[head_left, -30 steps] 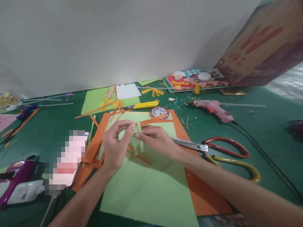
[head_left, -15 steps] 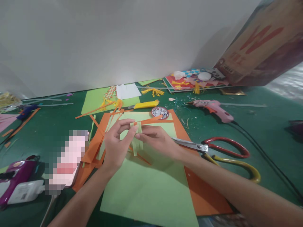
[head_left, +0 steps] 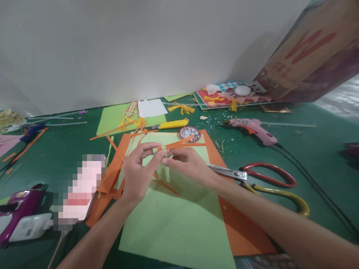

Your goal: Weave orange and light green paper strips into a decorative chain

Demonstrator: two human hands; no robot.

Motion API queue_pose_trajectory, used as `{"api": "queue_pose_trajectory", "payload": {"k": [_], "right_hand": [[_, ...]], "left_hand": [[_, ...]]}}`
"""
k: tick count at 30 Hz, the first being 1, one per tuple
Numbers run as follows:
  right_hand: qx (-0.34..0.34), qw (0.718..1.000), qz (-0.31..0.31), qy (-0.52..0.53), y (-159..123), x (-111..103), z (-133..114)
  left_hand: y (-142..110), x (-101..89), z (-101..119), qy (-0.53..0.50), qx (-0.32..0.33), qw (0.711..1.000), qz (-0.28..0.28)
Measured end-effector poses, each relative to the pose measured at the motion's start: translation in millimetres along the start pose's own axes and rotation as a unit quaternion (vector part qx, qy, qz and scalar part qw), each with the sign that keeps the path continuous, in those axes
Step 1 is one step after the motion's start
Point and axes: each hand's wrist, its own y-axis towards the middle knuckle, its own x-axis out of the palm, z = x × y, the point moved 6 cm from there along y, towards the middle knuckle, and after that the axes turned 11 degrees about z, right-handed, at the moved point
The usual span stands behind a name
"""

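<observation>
Over a pale green paper sheet (head_left: 179, 224), my left hand (head_left: 141, 168) pinches interlaced paper strips between thumb and fingers. My right hand (head_left: 189, 164) closes on the same piece from the other side, thumb and forefinger together. An orange paper strip (head_left: 179, 142) crosses light green paper strips (head_left: 163, 173), which hang down below my fingertips. The orange end sticks out to the right above my right hand. My fingers hide part of the crossing. Beneath the green sheet lies an orange paper sheet (head_left: 244, 231). Scissors (head_left: 238, 174) rest on it, just right of my right wrist.
A yellow craft knife (head_left: 174, 123) and a round dish of small bits (head_left: 190, 133) lie beyond my hands. Right is a pink glue gun (head_left: 252, 129) with a cord. Left are loose orange strips (head_left: 112, 172) and a blurred phone (head_left: 81, 190). A paper bag (head_left: 311, 56) stands back right.
The green strips have tilted and now show less between my fingers. The orange strip's free end has risen slightly. Both hands keep nearly the same place.
</observation>
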Motion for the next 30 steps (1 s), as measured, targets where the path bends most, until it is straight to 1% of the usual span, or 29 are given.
{"api": "queue_pose_trajectory", "payload": {"k": [2,3,7,9,13,18,24,26,30], "right_hand": [[0.030,0.999,0.016,0.024,0.8,-3.4,2.1],[0.034,0.998,0.026,0.040,1.6,-4.8,2.1],[0.013,0.988,0.088,0.125,5.3,-12.0,0.4],[0.019,0.982,0.100,0.158,6.0,-13.2,1.6],[0.016,0.976,0.080,0.201,5.8,-11.9,0.7],[0.003,0.971,0.078,0.227,6.6,-13.3,-0.4],[0.016,0.968,0.079,0.237,5.7,-13.1,2.5],[0.023,0.967,0.085,0.240,5.4,-13.6,4.0],[0.032,0.966,0.092,0.240,6.0,-13.9,5.4]], "left_hand": [[0.2,-0.6,1.2,0.005,0.007,1.000,0.006],[0.4,-0.9,2.0,0.008,0.013,1.000,0.007],[0.0,-0.8,4.0,0.016,0.030,0.999,0.003],[-0.4,0.1,3.8,0.012,0.030,0.999,-0.002],[-0.6,2.9,2.5,0.012,0.021,1.000,-0.018],[0.1,5.6,3.5,0.018,0.011,0.999,-0.038],[-3.0,13.0,3.9,0.000,-0.002,0.994,-0.109],[-3.7,13.1,3.8,0.008,0.003,0.994,-0.112],[-3.8,11.4,4.7,0.033,0.016,0.995,-0.096]]}}
